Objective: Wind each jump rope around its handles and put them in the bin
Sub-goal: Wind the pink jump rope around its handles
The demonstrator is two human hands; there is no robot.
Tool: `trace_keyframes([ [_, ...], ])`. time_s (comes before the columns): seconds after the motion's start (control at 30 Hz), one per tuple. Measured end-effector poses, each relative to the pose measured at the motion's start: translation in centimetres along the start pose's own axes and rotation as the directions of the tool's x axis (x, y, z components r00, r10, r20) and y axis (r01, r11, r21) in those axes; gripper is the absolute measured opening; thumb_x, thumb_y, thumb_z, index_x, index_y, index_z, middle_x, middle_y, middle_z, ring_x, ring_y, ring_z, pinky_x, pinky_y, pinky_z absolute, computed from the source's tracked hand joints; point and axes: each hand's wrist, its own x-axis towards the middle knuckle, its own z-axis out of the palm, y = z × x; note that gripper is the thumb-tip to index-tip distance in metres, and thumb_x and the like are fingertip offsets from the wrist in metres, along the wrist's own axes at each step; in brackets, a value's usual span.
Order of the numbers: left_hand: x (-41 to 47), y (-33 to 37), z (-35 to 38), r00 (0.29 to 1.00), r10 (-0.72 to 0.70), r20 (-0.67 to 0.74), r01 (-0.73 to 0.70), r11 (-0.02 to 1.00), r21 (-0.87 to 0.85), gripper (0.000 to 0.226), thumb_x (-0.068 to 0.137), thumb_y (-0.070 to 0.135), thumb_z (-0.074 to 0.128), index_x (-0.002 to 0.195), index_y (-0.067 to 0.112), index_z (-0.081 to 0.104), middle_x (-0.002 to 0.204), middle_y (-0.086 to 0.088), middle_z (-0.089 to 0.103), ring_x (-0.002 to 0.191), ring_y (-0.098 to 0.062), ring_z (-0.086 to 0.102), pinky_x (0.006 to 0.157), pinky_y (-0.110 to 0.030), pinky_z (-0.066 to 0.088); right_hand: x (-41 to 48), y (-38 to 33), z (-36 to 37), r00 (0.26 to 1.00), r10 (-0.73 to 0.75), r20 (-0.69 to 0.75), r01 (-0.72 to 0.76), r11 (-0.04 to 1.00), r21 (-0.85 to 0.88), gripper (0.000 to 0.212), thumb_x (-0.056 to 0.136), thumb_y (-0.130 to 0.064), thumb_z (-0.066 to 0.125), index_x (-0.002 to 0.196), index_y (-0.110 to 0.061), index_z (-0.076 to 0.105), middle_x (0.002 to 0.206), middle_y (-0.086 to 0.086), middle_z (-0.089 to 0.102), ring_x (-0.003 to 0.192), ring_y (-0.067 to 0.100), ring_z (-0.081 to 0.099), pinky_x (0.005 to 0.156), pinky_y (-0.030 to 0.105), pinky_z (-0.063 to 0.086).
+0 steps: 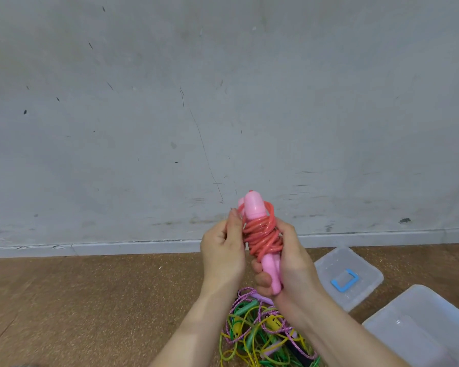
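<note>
- The floor (90, 300) lies wide open to the left of the hands. To the right, a clear plastic bin (419, 308) sits at the lower right edge, and its lid (355, 260), with a blue clip (345, 279), lies flat just beyond it.
- A tangled pile of ropes (263, 332), green, yellow and purple, lies on the floor right under the wrists, near the bin but outside it.
- The floor is brown and speckled. It meets a scuffed grey wall (170, 102) at a pale baseboard (117, 246).
- The pink jump rope (260, 234) is held up in the air in front of the wall, its cord coiled round the two upright handles.
- The left hand (223, 252) has curled fingers and pinches the coil's left side, thumb up.
- The right hand (292, 260) wraps round the coil and the handles' lower ends.
</note>
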Motion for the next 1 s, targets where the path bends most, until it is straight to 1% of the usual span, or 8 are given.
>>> trace_keyframes([
  [0.2, 0.7, -1.4, -1.2, 0.979, 0.059, 0.198, -0.104, 0.968, 0.228, 0.069, 0.087, 0.066, 0.025, 0.056, 0.009, 0.049, 0.050, -0.012, 0.055, 0.050, -0.023, 0.053, 0.054, -0.040, 0.044, 0.6, -0.4, -0.6, 0.991, 0.117, 0.065, -0.125, 0.985, 0.121, 0.062, 0.087, -0.067, 0.043, 0.067, -0.010, 0.060, 0.050, 0.008, 0.043, 0.029, 0.012, 0.032, 0.033, 0.012, 0.021],
  [0.33, 0.8, -1.7, -2.7, 0.976, 0.032, 0.216, -0.131, 0.877, 0.462, 0.055, 0.099, 0.050, 0.022, 0.072, 0.017, 0.057, 0.069, -0.001, 0.063, 0.073, -0.024, 0.061, 0.072, -0.040, 0.048, 0.7, -1.3, -1.5, 0.970, 0.215, 0.110, -0.220, 0.975, 0.033, 0.068, 0.085, -0.073, 0.037, 0.077, -0.008, 0.056, 0.055, 0.010, 0.042, 0.031, 0.011, 0.033, 0.030, 0.010, 0.023],
  [0.5, 1.0, -0.3, -3.0, 0.947, -0.156, 0.279, 0.132, 0.986, 0.102, 0.036, 0.096, 0.049, 0.040, 0.131, 0.039, 0.044, 0.120, 0.006, 0.062, 0.104, -0.014, 0.062, 0.091, -0.043, 0.052, 0.0, -1.0, -1.3, 0.956, 0.246, 0.161, -0.252, 0.968, 0.018, 0.070, 0.083, -0.075, 0.039, 0.085, -0.007, 0.056, 0.066, 0.010, 0.043, 0.033, 0.013, 0.041, 0.029, 0.014, 0.030],
  [0.6, 0.8, 1.5, -3.9, 0.865, -0.219, 0.452, 0.324, 0.931, -0.169, 0.026, 0.098, 0.036, 0.046, 0.123, 0.039, 0.052, 0.111, 0.005, 0.065, 0.085, -0.014, 0.065, 0.072, -0.034, 0.056, -1.1, -1.4, -1.1, 0.968, 0.238, 0.081, -0.237, 0.971, -0.016, 0.067, 0.084, -0.073, 0.045, 0.100, -0.008, 0.052, 0.064, 0.008, 0.042, 0.039, 0.017, 0.048, 0.030, 0.019, 0.038],
  [0.67, 0.6, 1.9, -4.6, 0.826, -0.177, 0.536, 0.292, 0.946, -0.138, 0.022, 0.094, 0.030, 0.057, 0.115, 0.032, 0.059, 0.104, -0.003, 0.066, 0.079, -0.014, 0.064, 0.070, -0.034, 0.055, -2.4, -2.2, -1.0, 0.983, 0.185, -0.020, -0.186, 0.982, -0.036, 0.059, 0.087, -0.066, 0.049, 0.106, -0.010, 0.050, 0.064, 0.011, 0.051, 0.044, 0.020, 0.052, 0.033, 0.021, 0.043],
  [0.77, 0.3, 1.5, -4.6, 0.855, -0.170, 0.490, 0.230, 0.971, -0.064, 0.019, 0.085, 0.028, 0.069, 0.103, 0.025, 0.064, 0.087, -0.014, 0.064, 0.063, -0.018, 0.060, 0.061, -0.031, 0.053, -5.0, -4.1, -0.9, 0.994, 0.083, -0.073, -0.098, 0.969, -0.228, 0.050, 0.087, -0.059, 0.056, 0.112, -0.016, 0.056, 0.074, 0.013, 0.063, 0.061, 0.022, 0.061, 0.048, 0.030, 0.054],
  [0.87, 0.3, 1.3, -4.0, 0.929, -0.128, 0.348, 0.115, 0.992, 0.060, 0.025, 0.081, 0.047, 0.069, 0.091, 0.024, 0.066, 0.072, -0.003, 0.063, 0.056, -0.018, 0.058, 0.056, -0.031, 0.049, -6.9, -4.9, -0.8, 0.999, -0.026, -0.024, 0.005, 0.771, -0.637, 0.038, 0.087, -0.043, 0.066, 0.115, -0.017, 0.062, 0.087, 0.007, 0.066, 0.076, 0.016, 0.064, 0.065, 0.034, 0.057],
  [1.0, 0.2, 0.9, -3.6, 0.928, -0.008, 0.374, -0.196, 0.840, 0.505, 0.043, 0.083, 0.069, 0.047, 0.089, 0.030, 0.064, 0.085, 0.011, 0.064, 0.083, -0.015, 0.060, 0.069, -0.029, 0.043, -7.4, -4.1, -1.1, 0.988, -0.153, -0.005, 0.075, 0.510, -0.857, 0.030, 0.095, -0.032, 0.055, 0.110, -0.006, 0.058, 0.077, 0.011, 0.063, 0.057, 0.018, 0.061, 0.053, 0.027, 0.052],
])
